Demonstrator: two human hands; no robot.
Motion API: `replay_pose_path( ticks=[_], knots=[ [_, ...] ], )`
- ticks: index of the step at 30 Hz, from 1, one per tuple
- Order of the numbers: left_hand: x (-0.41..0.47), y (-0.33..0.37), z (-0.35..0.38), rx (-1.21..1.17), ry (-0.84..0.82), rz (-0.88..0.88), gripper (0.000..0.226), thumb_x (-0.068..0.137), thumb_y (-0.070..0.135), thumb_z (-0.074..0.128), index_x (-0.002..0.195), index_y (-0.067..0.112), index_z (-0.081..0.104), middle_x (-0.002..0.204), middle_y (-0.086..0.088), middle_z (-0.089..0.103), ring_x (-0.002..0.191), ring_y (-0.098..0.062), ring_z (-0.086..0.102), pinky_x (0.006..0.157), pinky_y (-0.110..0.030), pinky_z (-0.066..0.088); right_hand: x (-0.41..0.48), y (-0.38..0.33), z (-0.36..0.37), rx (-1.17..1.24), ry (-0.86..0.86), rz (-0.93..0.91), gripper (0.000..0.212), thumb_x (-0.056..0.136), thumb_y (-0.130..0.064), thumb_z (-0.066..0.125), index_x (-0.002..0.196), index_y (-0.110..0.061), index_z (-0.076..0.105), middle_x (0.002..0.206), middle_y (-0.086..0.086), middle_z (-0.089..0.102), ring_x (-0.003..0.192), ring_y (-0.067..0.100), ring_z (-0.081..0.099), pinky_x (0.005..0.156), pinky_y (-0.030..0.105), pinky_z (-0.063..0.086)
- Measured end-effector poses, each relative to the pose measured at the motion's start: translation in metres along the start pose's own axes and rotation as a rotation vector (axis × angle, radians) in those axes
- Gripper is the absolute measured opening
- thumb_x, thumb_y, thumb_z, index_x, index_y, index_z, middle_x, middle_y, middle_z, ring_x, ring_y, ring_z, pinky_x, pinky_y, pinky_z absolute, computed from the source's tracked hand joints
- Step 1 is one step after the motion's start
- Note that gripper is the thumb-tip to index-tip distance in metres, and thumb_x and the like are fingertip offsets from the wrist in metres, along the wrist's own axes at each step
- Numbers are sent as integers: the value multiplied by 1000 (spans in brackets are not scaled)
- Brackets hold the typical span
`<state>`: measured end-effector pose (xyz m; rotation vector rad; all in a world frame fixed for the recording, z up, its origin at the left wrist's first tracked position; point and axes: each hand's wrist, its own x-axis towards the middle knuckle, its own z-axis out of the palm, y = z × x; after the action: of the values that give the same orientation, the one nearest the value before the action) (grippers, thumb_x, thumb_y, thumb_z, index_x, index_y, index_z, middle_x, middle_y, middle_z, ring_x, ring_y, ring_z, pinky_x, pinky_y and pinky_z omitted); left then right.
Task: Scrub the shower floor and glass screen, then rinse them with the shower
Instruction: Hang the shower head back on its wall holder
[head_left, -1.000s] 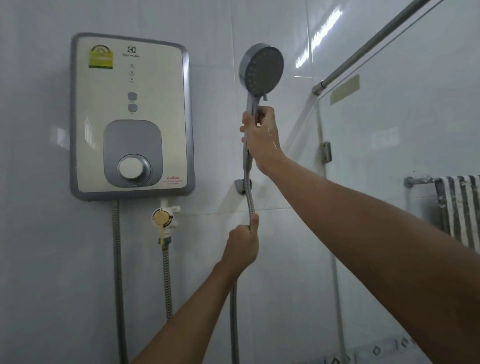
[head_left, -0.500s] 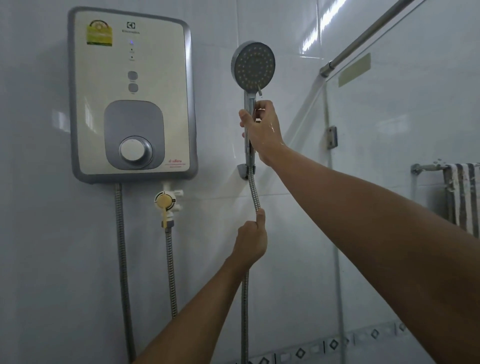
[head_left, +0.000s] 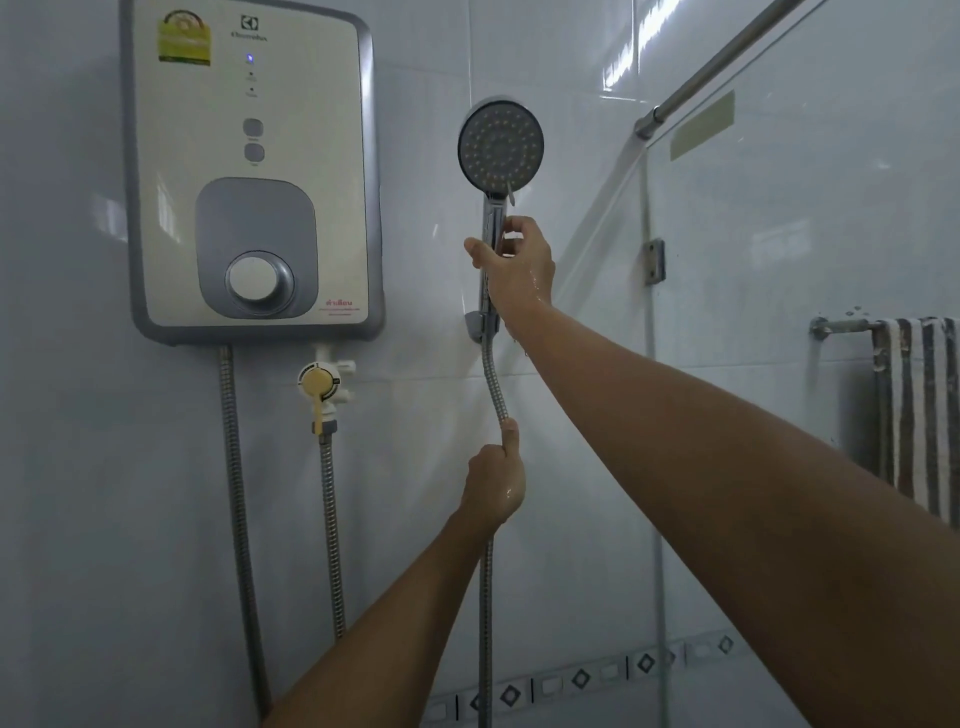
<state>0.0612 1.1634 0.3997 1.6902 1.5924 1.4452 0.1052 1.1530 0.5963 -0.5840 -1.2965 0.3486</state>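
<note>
The grey shower head stands upright on the white tiled wall, its face turned toward me, its chrome handle dropping into a wall bracket. My right hand holds the handle just below the head, thumb on the left side and fingers on the right. My left hand grips the metal hose lower down, with the thumb pointing up along it. The glass screen rises at the right. No water comes from the head. The floor is out of view.
A cream and grey water heater hangs on the wall at left, with a blue light lit. A yellow-handled valve and two more metal hoses hang below it. A striped towel hangs on a rail behind the glass.
The view has tilted down and the shower head has sunk toward the bracket. My right hand loosened around the handle. My left hand stays on the hose.
</note>
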Motion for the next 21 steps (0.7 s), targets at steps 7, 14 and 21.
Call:
replay_pose_path(
  ticks=[7, 14, 21],
  knots=[
    [-12, -21, 2, 45, 28, 101, 59, 102, 60, 24, 81, 16, 57, 76, -6, 61, 76, -25, 64, 77, -39, 56, -30, 1, -9, -9, 12, 32, 36, 92, -18, 72, 126, -16, 60, 107, -1, 67, 91, 12, 66, 89, 33, 58],
    [-66, -86, 0, 125, 140, 309, 18, 103, 28, 50, 112, 13, 51, 75, 0, 58, 59, -17, 57, 56, -29, 43, -133, 34, -51, -33, -48, -67, 16, 95, -22, 67, 108, -15, 61, 97, -8, 66, 89, 7, 67, 77, 13, 52],
    [-191, -214, 8, 285, 80, 271, 42, 99, 25, 60, 137, 12, 51, 120, -6, 60, 102, -13, 54, 90, -27, 47, -317, 138, -106, -47, -242, 200, 13, 101, -24, 60, 102, -11, 62, 90, -4, 66, 86, 9, 64, 74, 22, 53]
  ],
)
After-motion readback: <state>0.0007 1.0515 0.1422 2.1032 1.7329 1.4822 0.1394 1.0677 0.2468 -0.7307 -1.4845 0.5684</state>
